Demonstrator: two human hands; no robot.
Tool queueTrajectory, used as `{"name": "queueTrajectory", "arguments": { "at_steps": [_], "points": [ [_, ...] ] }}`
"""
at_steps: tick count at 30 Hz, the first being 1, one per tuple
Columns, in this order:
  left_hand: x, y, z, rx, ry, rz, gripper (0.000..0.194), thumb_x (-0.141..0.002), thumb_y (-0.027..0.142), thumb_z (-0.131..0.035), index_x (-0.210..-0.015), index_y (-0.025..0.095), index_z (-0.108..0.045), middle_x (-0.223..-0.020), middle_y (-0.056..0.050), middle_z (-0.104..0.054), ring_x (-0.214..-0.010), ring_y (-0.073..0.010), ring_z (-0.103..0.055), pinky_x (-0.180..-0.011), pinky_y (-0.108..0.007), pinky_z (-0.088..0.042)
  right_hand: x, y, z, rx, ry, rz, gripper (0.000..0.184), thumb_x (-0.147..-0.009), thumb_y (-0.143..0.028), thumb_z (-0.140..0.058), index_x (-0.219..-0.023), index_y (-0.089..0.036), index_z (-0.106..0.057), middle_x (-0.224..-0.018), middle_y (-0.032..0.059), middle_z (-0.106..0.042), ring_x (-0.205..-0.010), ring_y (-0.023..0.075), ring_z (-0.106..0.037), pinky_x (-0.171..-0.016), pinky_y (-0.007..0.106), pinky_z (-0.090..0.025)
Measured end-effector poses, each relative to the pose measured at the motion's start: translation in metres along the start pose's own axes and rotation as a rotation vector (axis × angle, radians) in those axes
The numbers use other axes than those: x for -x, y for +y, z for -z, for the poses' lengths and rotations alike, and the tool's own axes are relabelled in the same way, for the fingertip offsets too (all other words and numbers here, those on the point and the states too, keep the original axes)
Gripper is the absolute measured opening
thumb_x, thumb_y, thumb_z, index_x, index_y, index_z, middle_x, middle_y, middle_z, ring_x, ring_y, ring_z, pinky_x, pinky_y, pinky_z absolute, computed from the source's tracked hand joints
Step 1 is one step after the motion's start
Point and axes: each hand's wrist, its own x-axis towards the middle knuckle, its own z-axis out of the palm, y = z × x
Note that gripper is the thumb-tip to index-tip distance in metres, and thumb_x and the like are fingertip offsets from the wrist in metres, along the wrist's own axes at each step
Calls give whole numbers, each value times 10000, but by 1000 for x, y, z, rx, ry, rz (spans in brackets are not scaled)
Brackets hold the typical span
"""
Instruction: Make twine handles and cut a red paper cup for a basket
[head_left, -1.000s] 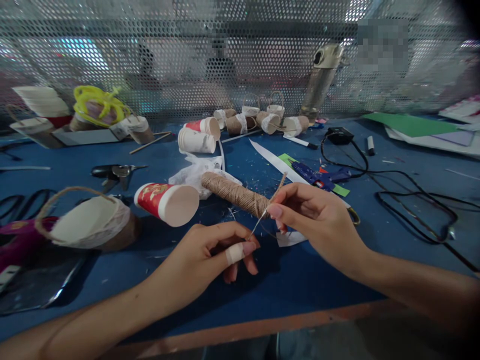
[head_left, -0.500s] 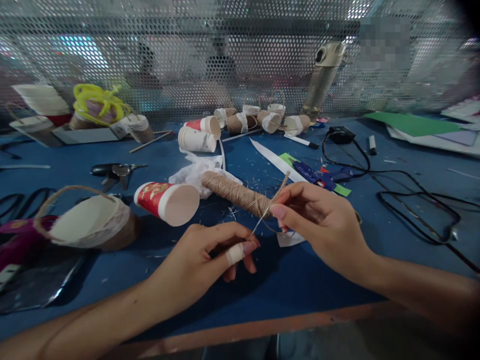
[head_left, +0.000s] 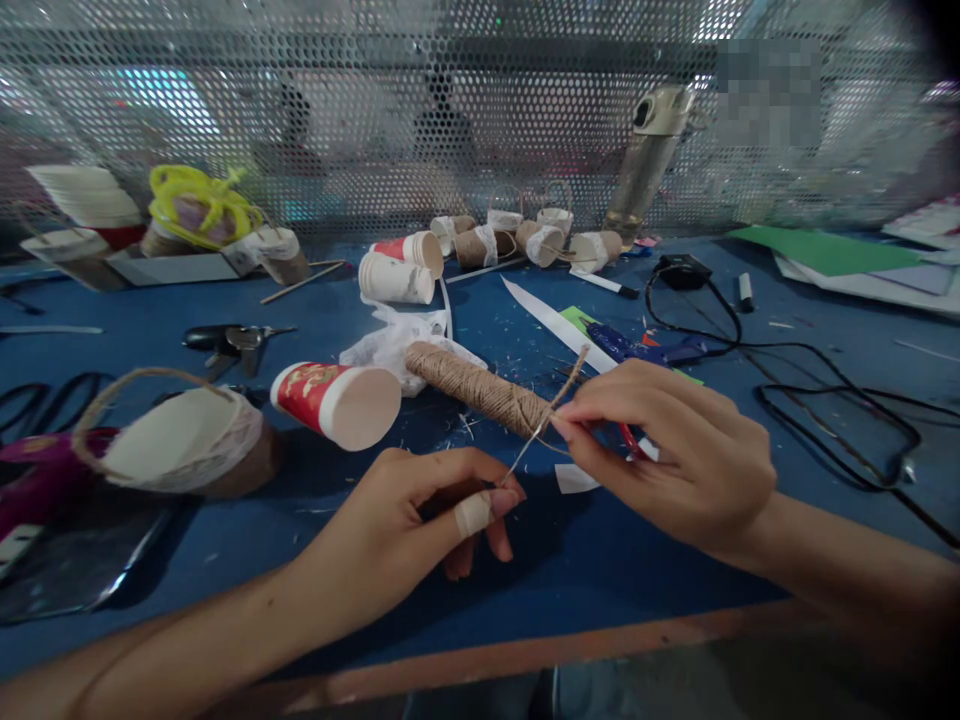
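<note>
A thin length of twine [head_left: 531, 440] runs between my hands above the blue table. My left hand [head_left: 442, 515], with a plaster on its thumb, pinches the lower end between thumb and forefinger. The upper part is pinched by my right hand [head_left: 660, 450], and a twisted end sticks up past the fingertips. Just behind them lies a roll of brown twine [head_left: 480, 390], its near end close to my right fingertips. A red and white paper cup [head_left: 334, 400] rests on its side left of the roll. Further left stands a small basket [head_left: 187, 440] with a twine handle and lace trim.
Crumpled white plastic [head_left: 397, 335] lies behind the roll. A blue glue gun [head_left: 645, 345] and its black cable [head_left: 832, 390] are at right, a purple tool [head_left: 45, 480] at far left. Several small baskets [head_left: 544, 240] and a bottle [head_left: 651, 160] stand near the mesh screen.
My right hand has shifted slightly right and turned, still pinching the twine. Something red now shows beside its fingers. My left hand has barely moved.
</note>
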Motion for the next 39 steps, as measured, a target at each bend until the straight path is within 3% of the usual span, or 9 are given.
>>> {"name": "queueTrajectory", "arguments": {
  "at_steps": [4, 10, 12, 15, 19, 25, 31, 39],
  "points": [
    [0, 0, 0, -5, 9, -6, 188, -1001, 314, -619, -972, 169, -735, -696, -7, -763, -486, -85, -606, -494, -156, -499, -1, 0, 1, 32, -6, 6, 161, -927, -120, -671, -925, -281, -680, -862, 25, -781, -777, 194, -729, -723, 339, -586],
    [-1, 1, -1, -38, 27, -11, 180, -997, 296, -620, -949, 168, -738, -691, -10, -765, -475, -81, -601, -491, -151, -497, 0, -1, -2, -267, -127, -430, 80, -973, -279, -694, -945, -245, -628, -748, -23, -716, -578, 112, -656, -536, 233, -523],
    [-1, 1, 0, -45, 27, -15, 177, -1001, 294, -617, -956, 173, -737, -698, -8, -769, -476, -78, -601, -493, -146, -496, 0, 0, -3, -395, -188, -514, 94, -999, -325, -671, -990, -237, -641, -687, -40, -690, -543, 101, -638, -513, 217, -507],
    [-1, -1, 0, -42, 20, -21, 177, -1007, 300, -615, -963, 180, -737, -702, -2, -767, -482, -77, -603, -496, -142, -499, 0, 1, -3, -517, -259, -550, 114, -1017, -334, -648, -981, -231, -681, -664, -48, -675, -547, 88, -628, -540, 201, -516],
    [-1, -1, 1, -28, 20, -7, 176, -1009, 302, -613, -975, 182, -737, -717, -1, -767, -499, -78, -612, -507, -142, -507, -1, 0, -2, -556, -209, -572, 80, -977, -277, -705, -915, -227, -710, -736, -37, -697, -584, 71, -630, -556, 168, -517],
    [-1, -1, 1, -25, 32, -28, 163, -1001, 272, -607, -958, 177, -732, -696, 7, -759, -489, -74, -611, -498, -135, -504, -1, 3, -1, -842, -237, -787, 100, -882, -241, -816, -898, -220, -719, -707, -46, -663, -552, 65, -601, -520, 147, -518],
    [-1, -4, 2, -41, 54, -42, 149, -1002, 263, -612, -961, 188, -735, -702, 13, -768, -484, -70, -615, -501, -129, -513, -3, 8, -8, -1108, -265, -925, 202, -953, -360, -750, -910, -185, -659, -514, -103, -457, -438, 38, -402, -439, 137, -406],
    [-3, -4, 2, -43, 66, -42, 145, -1002, 266, -617, -962, 190, -735, -705, 11, -772, -477, -68, -617, -499, -129, -513, -4, 8, -11, -1275, -323, -954, 289, -1027, -406, -631, -895, -167, -727, -501, -103, -362, -436, 46, -326, -418, 136, -361]
  ]
}}
